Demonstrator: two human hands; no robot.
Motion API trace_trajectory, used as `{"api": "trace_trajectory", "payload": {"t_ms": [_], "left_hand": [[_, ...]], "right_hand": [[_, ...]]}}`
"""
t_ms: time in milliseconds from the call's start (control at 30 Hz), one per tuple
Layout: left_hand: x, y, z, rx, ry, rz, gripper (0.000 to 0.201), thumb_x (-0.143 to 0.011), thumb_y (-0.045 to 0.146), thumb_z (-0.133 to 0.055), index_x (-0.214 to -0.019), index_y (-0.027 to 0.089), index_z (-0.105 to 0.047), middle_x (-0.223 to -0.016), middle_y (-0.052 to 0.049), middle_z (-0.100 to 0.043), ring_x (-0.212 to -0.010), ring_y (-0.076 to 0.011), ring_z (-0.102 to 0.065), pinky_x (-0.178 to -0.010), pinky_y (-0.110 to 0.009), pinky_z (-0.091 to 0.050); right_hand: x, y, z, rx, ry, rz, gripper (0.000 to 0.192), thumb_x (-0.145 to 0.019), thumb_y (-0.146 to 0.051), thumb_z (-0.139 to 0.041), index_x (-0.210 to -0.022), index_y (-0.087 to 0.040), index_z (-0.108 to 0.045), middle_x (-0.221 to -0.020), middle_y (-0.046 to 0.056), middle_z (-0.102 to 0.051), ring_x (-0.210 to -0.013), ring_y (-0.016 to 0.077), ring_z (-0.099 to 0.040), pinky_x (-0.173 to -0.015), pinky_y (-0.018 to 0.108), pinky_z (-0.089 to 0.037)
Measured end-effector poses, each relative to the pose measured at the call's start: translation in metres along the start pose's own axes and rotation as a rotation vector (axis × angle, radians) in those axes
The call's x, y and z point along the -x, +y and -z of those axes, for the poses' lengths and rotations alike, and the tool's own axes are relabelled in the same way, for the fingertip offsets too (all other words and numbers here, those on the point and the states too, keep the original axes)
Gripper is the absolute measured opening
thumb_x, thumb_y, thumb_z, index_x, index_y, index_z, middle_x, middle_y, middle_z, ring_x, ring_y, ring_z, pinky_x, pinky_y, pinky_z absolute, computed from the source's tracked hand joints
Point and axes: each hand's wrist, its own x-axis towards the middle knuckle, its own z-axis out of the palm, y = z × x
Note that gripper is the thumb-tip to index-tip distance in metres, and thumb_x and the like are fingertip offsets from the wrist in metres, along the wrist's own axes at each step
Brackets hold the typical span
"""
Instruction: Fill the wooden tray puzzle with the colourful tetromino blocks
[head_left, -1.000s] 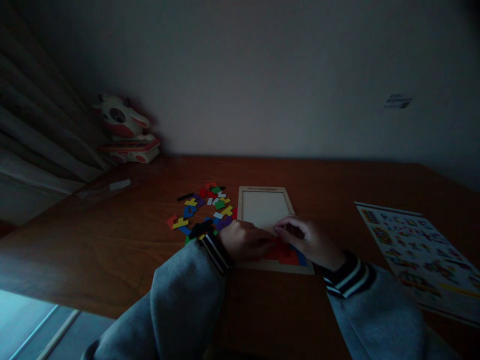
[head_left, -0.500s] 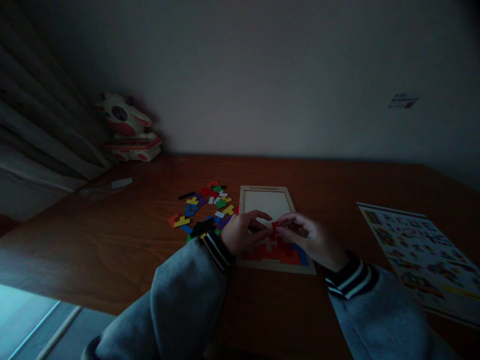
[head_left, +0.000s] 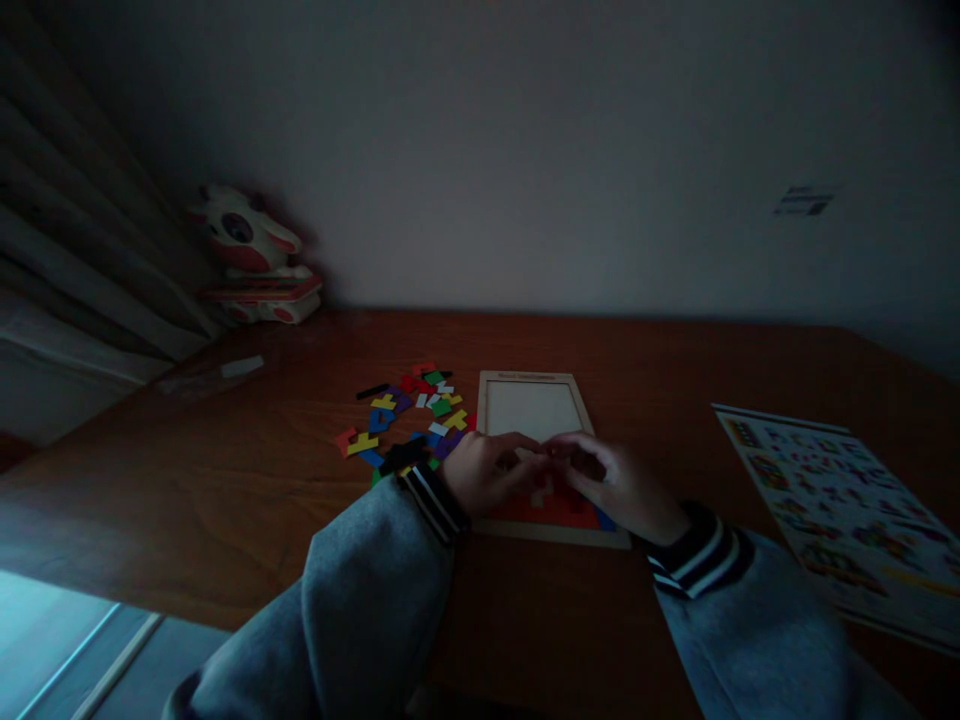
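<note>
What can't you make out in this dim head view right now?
- Whatever the fingers pinch: hidden between the left hand and right hand.
- Near rows of the puzzle tray: covered by both hands.
- Pattern sheet: prints too small and dark, cut off by the right edge.
- Loose puzzle pieces: shapes blur in the dimness.

A dim room in a home, likely a child's or play corner: a wooden table (head_left: 225, 500) against a plain wall, curtains (head_left: 67, 260) at the left, a cartoon cow toy (head_left: 251, 255), scattered coloured puzzle pieces (head_left: 409, 420), a wooden puzzle tray (head_left: 532, 405) and a printed pattern sheet (head_left: 840, 500).
</note>
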Motion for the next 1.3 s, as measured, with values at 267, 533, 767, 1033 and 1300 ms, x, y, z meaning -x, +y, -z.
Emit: {"api": "trace_trajectory", "payload": {"t_ms": [267, 533, 767, 1033, 1300], "left_hand": [[-0.0019, -0.0007, -0.0006, -0.096, 0.097, 0.071, 0.037, -0.097, 0.043, -0.046, -0.097, 0.015, -0.07, -0.068, -0.003, -0.072, -0.057, -0.0109, -0.065, -0.056, -0.018, -0.047], [-0.0009, -0.0014, -0.0033, -0.207, 0.096, -0.004, 0.033, -0.094, 0.04, -0.05, -0.09, 0.016, -0.072, -0.074, -0.005, -0.073, -0.063, -0.013, -0.066, -0.06, -0.021, -0.047], [-0.0009, -0.0038, -0.0041, -0.118, 0.042, 0.015, 0.036, -0.096, 0.041, -0.048, -0.087, 0.016, -0.072, -0.068, -0.003, -0.072, -0.057, -0.0109, -0.063, -0.053, -0.018, -0.045], [-0.0014, -0.0048, -0.001, -0.111, 0.067, -0.018, 0.037, -0.097, 0.041, -0.046, -0.089, 0.016, -0.072, -0.073, -0.004, -0.073, -0.062, -0.0109, -0.065, -0.058, -0.018, -0.046], [-0.0004, -0.0004, -0.0029, -0.164, 0.04, 0.002, 0.04, -0.097, 0.04, -0.046, -0.077, 0.015, -0.071, -0.063, -0.002, -0.069, -0.054, -0.0101, -0.061, -0.053, -0.018, -0.041]], "right_hand": [[-0.0011, -0.0021, -0.0023, 0.135, -0.055, 0.045, 0.012, -0.086, -0.03, -0.06, -0.093, -0.023, -0.066, -0.093, 0.005, -0.068, -0.081, 0.0177, -0.065, -0.075, 0.034, -0.054], [-0.0003, 0.0003, -0.0014, 0.23, -0.07, 0.099, 0.011, -0.087, -0.03, -0.061, -0.093, -0.023, -0.066, -0.102, 0.005, -0.059, -0.089, 0.0186, -0.062, -0.082, 0.035, -0.054], [-0.0007, 0.0018, -0.0018, 0.231, -0.072, 0.109, 0.012, -0.086, -0.034, -0.064, -0.091, -0.023, -0.065, -0.1, 0.005, -0.058, -0.087, 0.0181, -0.062, -0.081, 0.035, -0.054], [-0.0007, 0.0027, -0.0011, 0.204, -0.022, 0.111, 0.018, -0.086, -0.033, -0.063, -0.101, -0.024, -0.064, -0.102, 0.006, -0.061, -0.096, 0.0203, -0.062, -0.087, 0.037, -0.052], [0.0004, 0.0003, -0.0019, 0.224, -0.088, 0.09, 0.017, -0.089, -0.039, -0.059, -0.094, -0.024, -0.065, -0.101, 0.005, -0.057, -0.087, 0.0187, -0.062, -0.081, 0.036, -0.053]]}}
